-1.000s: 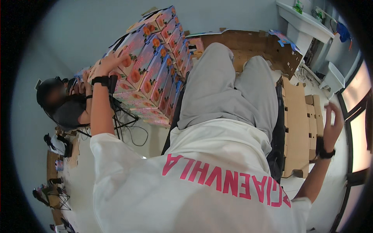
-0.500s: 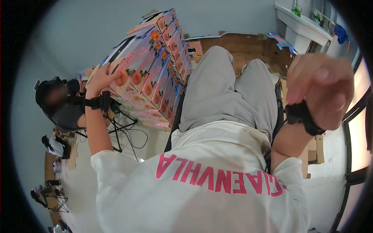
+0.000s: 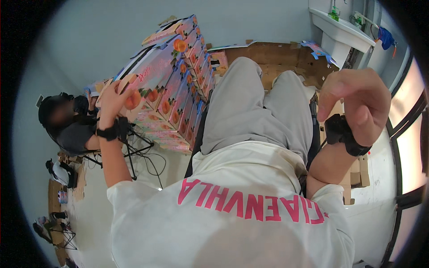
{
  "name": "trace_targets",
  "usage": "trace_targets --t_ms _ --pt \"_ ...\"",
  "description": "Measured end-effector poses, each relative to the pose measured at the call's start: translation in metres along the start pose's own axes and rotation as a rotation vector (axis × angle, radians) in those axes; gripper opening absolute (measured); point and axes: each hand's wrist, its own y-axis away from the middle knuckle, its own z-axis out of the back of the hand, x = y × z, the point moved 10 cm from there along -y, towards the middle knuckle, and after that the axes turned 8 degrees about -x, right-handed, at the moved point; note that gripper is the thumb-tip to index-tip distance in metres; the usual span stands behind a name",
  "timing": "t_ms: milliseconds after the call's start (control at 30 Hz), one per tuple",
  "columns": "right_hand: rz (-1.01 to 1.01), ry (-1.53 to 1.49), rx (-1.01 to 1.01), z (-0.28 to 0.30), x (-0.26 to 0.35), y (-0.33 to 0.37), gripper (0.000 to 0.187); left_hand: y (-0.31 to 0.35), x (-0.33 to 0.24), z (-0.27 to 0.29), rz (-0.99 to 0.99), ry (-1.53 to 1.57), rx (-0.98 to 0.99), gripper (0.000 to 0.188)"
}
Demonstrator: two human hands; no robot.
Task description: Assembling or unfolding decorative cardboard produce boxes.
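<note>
On the left stands a tall stack of cartons printed with peaches in pink, orange and blue. My left hand (image 3: 114, 102) lies on the near corner of an upper carton (image 3: 154, 73), fingers spread across its surface. My right hand (image 3: 357, 100) is raised on the right, away from the stack. Its fingers bend loosely, the thumb stands apart from them, and nothing shows in it. A black strap with a small device (image 3: 342, 134) goes round the right wrist; a similar band (image 3: 109, 132) is on the left wrist.
Beyond my knees lies a large brown cardboard box (image 3: 277, 53). A white sink (image 3: 342, 29) with a green bottle (image 3: 333, 14) is at the far right. Another person (image 3: 73, 134) sits behind the stack, near black folding legs and cables (image 3: 154, 165).
My right hand has shifted a little left, and its fingers have loosened from a tighter, blurred curl. My left hand stays on the carton. The whole view has shifted slightly.
</note>
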Motion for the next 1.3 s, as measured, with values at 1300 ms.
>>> trace_targets --t_ms 1300 --pt "-0.645 0.586 0.388 -0.016 -0.095 0.116 0.059 0.193 -0.218 -0.097 -0.463 0.166 0.490 0.067"
